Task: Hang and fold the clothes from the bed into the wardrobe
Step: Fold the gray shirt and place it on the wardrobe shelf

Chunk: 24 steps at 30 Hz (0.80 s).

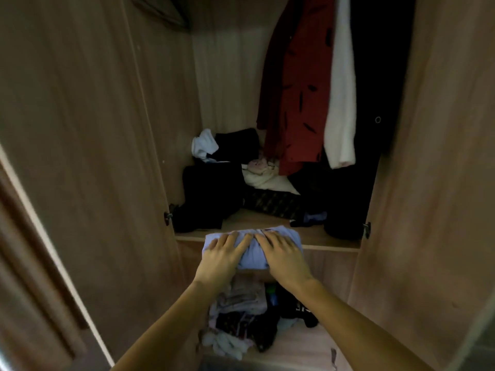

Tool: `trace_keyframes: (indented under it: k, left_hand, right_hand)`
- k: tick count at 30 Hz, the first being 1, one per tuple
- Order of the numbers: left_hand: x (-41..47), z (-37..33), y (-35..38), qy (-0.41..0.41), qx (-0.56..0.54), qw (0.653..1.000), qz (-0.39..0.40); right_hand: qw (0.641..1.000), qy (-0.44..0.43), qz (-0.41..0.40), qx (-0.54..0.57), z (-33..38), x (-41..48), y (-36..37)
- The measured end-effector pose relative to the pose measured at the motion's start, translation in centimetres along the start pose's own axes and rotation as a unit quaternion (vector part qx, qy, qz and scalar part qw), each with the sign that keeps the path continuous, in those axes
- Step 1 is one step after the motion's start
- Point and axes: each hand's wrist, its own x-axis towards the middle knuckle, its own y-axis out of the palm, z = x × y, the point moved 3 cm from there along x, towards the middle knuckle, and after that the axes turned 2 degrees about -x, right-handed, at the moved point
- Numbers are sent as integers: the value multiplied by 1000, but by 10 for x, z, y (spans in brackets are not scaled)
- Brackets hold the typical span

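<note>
A folded light blue garment [253, 257] is held at the front edge of the wardrobe shelf [316, 236]. My left hand [223, 254] grips its left side and my right hand [282, 254] grips its right side, fingers spread over the top. The open wardrobe fills the view. Its bed is not in sight.
On the shelf lie dark folded clothes [211, 194], a white item [205, 145] and a cream bundle [263, 175]. A red patterned coat [297, 89], a white garment [341, 103] and a black coat [375, 89] hang at right. A messy pile of clothes [246, 319] sits on the lower shelf. Both doors [75, 129] stand open.
</note>
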Motion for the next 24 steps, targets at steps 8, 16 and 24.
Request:
trace_keyframes:
  k: [8,16,24]
  left_hand:
    - [70,25,98,-2,-17,1000,16]
    - [175,93,185,-40,-36,998,33]
    - [140,92,323,-49,-72,968,234]
  right_hand:
    - [999,29,21,1,-58,40,97]
    - [991,116,60,32,-122,132,194]
    - [948,198,224,112,-129,68,293]
